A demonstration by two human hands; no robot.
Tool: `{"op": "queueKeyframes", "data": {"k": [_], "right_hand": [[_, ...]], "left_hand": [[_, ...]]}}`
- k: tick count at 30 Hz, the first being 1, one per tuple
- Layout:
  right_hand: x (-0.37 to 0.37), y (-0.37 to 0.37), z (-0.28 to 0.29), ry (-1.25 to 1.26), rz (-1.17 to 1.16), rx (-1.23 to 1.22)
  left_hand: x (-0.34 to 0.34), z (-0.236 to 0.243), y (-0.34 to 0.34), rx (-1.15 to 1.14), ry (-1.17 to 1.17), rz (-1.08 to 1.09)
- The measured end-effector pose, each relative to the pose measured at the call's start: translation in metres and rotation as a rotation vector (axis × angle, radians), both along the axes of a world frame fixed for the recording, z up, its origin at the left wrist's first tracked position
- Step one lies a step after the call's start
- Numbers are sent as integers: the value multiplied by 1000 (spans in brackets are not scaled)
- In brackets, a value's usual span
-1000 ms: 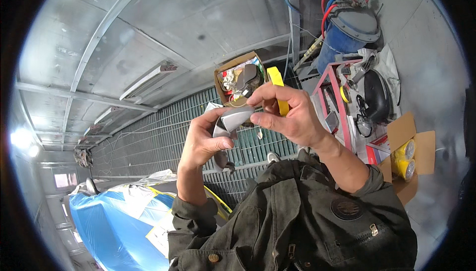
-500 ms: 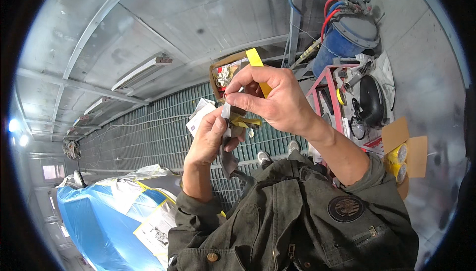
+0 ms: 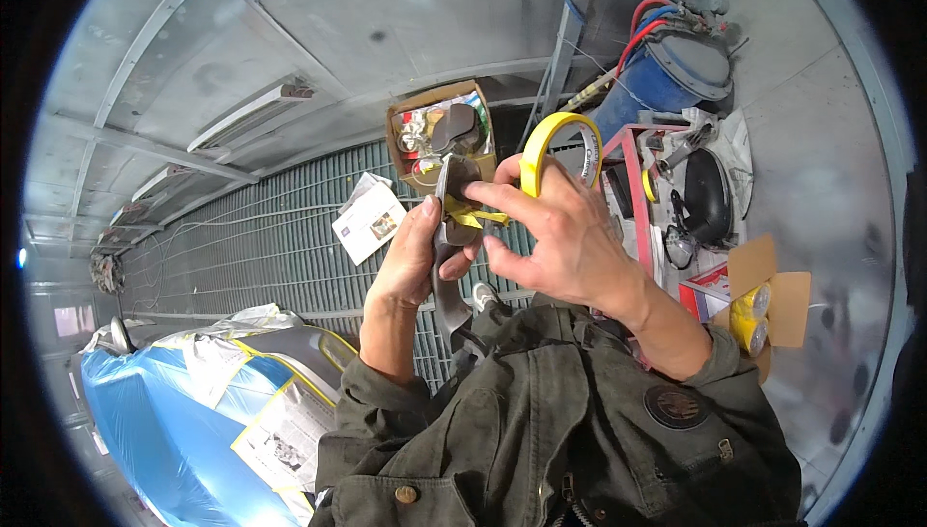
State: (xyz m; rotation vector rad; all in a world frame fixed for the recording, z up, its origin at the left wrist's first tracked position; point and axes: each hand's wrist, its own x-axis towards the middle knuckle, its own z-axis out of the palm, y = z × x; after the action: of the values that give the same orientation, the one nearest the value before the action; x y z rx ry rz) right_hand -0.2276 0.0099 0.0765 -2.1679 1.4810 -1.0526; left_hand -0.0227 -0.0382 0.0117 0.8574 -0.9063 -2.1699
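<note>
Grey part [image 3: 454, 172]: raised before the chest, over the grated floor [image 3: 290, 247]; upper end near the cardboard box [image 3: 420, 182] in the view, lower end hanging close to the dark jacket [image 3: 502, 430]. Best kept steady and clear of the cloth, to spare the outer face from rubbing.

Yellow strips [image 3: 470, 217]: set on the inner side of the part, loose ends jutting rightward. By the look of it, being pressed or tidied there — so worth smoothing from the middle outward, flattening creases, and tucking loose ends inward rather than over the rim.

Yellow tape roll [image 3: 532, 162]: carried at the right fingers, apart from the part. Handy there, yet better tilted back, away from the rim, to avoid knocks and snags.

Left hand [image 3: 404, 262]: grip closed round the middle of the grey part, thumb along the near edge, fingertips showing on the other side. Firm enough for support; no need to squeeze harder against a thin-looking shell.

Right hand [image 3: 572, 233]: bent fingers bearing the roll, one fingertip reaching into the inner side by the strips; thumb spread wide, just short of the loose ends. Whether threaded through the ring or pinched between fingers — cannot tell.
</note>
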Motion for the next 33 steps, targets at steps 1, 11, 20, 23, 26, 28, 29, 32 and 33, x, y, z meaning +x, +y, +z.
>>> {"op": "queueKeyframes", "data": {"k": [1,11,20,23,26,28,29,32,33], "right_hand": [[3,0,-4,19,-32,15],[19,7,-57,51,-148,83],[15,26,-78,-132,-202,188],[14,32,-83,-130,-256,175],[18,37,-90,-135,-307,225],[22,38,-96,-141,-331,203],[24,39,-99,-141,-340,194],[29,39,-107,-114,-346,226],[31,39,-108,-119,-352,194]], "left_hand": [[-1,-5,-1,15,22,-9],[-3,-42,7,160,-66,-18],[-21,-46,20,-88,-264,62],[-27,-43,23,-256,-352,49],[-33,-45,26,-366,-476,75],[-35,-49,22,-442,-530,40],[-34,-53,21,-445,-600,23],[-30,-64,23,-446,-549,13],[-26,-67,24,-420,-520,31]]}}
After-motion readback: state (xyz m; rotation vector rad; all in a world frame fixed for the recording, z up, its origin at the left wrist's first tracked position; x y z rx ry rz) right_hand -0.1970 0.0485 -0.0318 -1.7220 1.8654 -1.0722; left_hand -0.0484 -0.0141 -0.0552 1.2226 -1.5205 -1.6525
